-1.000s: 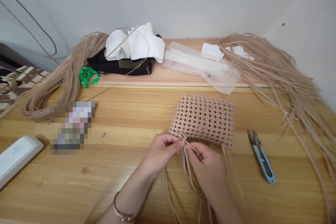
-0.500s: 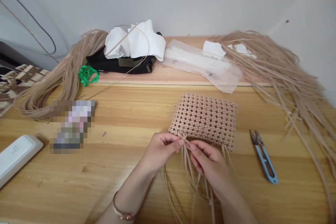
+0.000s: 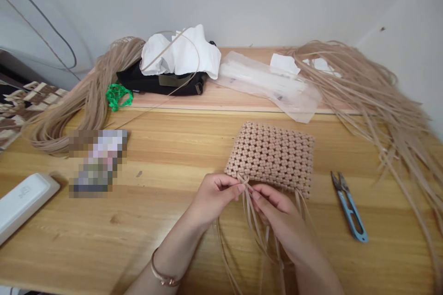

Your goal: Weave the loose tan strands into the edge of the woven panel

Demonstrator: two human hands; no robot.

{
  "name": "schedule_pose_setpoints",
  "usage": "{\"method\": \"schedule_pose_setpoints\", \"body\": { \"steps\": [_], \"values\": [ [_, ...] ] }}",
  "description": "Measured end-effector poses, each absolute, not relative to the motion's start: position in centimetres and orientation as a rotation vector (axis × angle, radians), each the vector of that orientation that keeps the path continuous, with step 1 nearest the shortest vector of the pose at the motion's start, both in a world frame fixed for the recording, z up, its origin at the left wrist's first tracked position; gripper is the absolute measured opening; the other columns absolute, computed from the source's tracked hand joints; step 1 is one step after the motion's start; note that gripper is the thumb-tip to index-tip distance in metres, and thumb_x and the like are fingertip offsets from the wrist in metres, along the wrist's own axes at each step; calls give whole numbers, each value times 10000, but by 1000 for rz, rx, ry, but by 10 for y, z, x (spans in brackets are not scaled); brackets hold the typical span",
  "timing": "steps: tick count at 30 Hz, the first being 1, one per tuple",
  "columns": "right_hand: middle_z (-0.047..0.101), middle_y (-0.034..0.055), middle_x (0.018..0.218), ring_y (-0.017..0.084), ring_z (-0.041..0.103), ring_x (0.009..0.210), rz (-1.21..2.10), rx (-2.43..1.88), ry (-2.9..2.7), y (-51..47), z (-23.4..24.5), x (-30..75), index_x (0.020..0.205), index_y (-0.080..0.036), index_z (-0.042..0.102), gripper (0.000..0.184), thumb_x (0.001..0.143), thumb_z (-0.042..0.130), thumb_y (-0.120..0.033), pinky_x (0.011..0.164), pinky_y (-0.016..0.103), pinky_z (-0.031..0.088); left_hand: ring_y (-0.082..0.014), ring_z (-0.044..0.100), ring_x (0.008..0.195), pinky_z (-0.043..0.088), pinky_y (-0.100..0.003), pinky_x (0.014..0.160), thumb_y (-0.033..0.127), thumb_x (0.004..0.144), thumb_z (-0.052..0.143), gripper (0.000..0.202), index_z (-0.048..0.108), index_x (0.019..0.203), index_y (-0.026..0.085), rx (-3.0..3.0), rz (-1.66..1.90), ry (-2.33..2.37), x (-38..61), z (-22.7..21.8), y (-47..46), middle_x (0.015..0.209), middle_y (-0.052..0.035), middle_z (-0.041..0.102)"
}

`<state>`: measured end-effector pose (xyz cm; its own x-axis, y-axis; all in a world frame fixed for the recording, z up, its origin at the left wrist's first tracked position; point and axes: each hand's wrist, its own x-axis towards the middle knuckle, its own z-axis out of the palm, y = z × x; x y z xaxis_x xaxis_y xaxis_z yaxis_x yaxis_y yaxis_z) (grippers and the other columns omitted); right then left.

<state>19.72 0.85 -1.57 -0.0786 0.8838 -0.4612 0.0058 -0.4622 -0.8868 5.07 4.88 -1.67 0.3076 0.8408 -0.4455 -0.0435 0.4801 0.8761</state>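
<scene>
A tan woven piece (image 3: 273, 154) with a knotted pattern lies on the table in front of me. Thin tan cords (image 3: 249, 214) hang from its near edge toward me. At that edge my left hand (image 3: 221, 193) pinches the cords close to a loose loop. My right hand (image 3: 275, 207) grips them just to the right, thumb against fingers. The two hands' fingertips almost meet, and which strand each holds is too fine to make out. To the right of my right hand lie blue-handled thread snips (image 3: 349, 207), blades pointing away.
Bundles of tan cord lie at the left (image 3: 93, 87) and right (image 3: 367, 83). A black pouch (image 3: 169, 85) under white paper (image 3: 197, 53), a green tangle (image 3: 118, 97) and a translucent plastic bag (image 3: 266, 83) sit behind. A blurred-out object (image 3: 100, 161) and a white device (image 3: 26, 207) are at left.
The whole view has shifted slightly. Both hands keep their pinch at the same edge of the woven piece, and the right fingers look a little more curled in.
</scene>
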Motion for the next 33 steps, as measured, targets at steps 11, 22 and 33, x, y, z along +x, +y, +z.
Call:
{"method": "schedule_pose_setpoints", "body": {
  "steps": [11, 22, 33],
  "values": [
    [432, -38, 507, 105, 354, 500, 1456, -1573, -1101, 9, -14, 192, 742, -163, 713, 297, 772, 561, -416, 464, 221, 264, -92, 472, 571, 356, -204, 556, 295, 679, 679, 205, 647, 581, 118, 886, 708, 998, 51, -16, 48, 566, -2, 568],
    [571, -2, 548, 219, 564, 736, 1459, -1497, -1162, 10, -11, 195, 793, -194, 727, 271, 815, 523, -371, 659, 301, 430, -43, 243, 421, 153, -201, 405, 396, 740, 604, 329, 571, 573, 115, 909, 601, 920, 45, -14, 49, 480, 45, 391],
    [633, 4, 631, 215, 588, 757, 1557, -1386, -1034, 11, -6, 196, 796, -183, 725, 228, 812, 553, -332, 740, 331, 443, -38, 338, 403, 221, -187, 398, 384, 771, 563, 323, 558, 596, 112, 959, 582, 902, 45, -13, 50, 542, 22, 465]
  ]
}}
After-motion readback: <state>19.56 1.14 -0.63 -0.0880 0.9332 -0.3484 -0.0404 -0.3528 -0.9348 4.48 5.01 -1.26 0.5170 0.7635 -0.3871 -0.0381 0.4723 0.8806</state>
